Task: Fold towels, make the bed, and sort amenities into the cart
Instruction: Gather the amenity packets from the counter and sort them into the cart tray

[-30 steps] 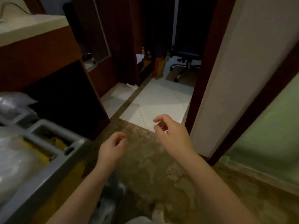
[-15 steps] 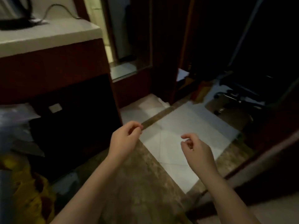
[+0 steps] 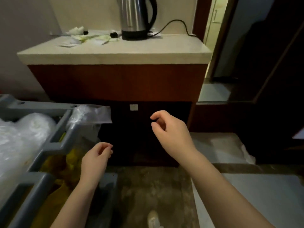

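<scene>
So the kettle (image 3: 136, 17) sits at the back of the counter (image 3: 115, 51), its cord (image 3: 174, 23) trailing off right, with scattered wrappers (image 3: 85, 37) just left of it. The cart (image 3: 55, 144) is down on the left, plastic bags (image 3: 21, 137) in it. The left hand (image 3: 95, 160) hangs beside the cart, and the right hand (image 3: 171, 129) is higher, both in front of the recess (image 3: 128, 132) under the counter.

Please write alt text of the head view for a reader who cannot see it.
A person's left hand and right hand, loosely curled and holding nothing, hang before a wooden cabinet. A steel kettle and scattered packets sit on its pale top; a grey cart stands at left.
</scene>
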A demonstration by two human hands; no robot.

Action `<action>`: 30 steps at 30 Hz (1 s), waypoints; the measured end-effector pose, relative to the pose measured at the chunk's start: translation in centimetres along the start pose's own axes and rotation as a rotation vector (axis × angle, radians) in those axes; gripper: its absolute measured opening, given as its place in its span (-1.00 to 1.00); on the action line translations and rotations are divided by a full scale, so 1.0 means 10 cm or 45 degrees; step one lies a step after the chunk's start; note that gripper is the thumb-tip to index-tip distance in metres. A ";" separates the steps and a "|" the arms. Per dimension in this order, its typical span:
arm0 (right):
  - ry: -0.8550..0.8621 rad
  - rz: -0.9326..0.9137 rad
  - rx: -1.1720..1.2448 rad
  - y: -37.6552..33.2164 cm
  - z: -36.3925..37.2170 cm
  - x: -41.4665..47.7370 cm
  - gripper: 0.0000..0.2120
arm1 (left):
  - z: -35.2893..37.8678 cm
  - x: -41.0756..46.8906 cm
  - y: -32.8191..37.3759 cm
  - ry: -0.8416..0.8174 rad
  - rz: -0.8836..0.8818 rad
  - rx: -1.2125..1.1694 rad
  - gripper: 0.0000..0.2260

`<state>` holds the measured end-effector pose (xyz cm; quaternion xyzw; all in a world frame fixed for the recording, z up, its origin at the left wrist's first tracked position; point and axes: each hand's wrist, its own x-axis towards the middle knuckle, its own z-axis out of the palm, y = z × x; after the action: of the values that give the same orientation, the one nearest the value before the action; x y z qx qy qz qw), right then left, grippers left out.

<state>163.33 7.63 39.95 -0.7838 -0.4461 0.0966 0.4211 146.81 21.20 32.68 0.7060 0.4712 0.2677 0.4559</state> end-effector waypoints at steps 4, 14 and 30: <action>0.081 0.063 0.017 0.40 -0.23 0.83 -0.82 | 0.38 0.79 0.65 -0.092 0.140 -0.068 -0.81; 0.267 -0.148 -0.073 0.77 -1.09 2.95 -0.89 | 1.23 2.38 2.35 0.067 0.612 0.011 -0.87; -0.507 -0.755 -0.522 -0.36 -0.32 5.33 -0.63 | 0.05 3.88 2.38 0.552 0.342 0.524 -0.82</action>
<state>193.82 48.31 56.59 -0.6550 -0.7353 0.0301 0.1714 173.27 52.98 51.74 0.7657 0.5043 0.3687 0.1532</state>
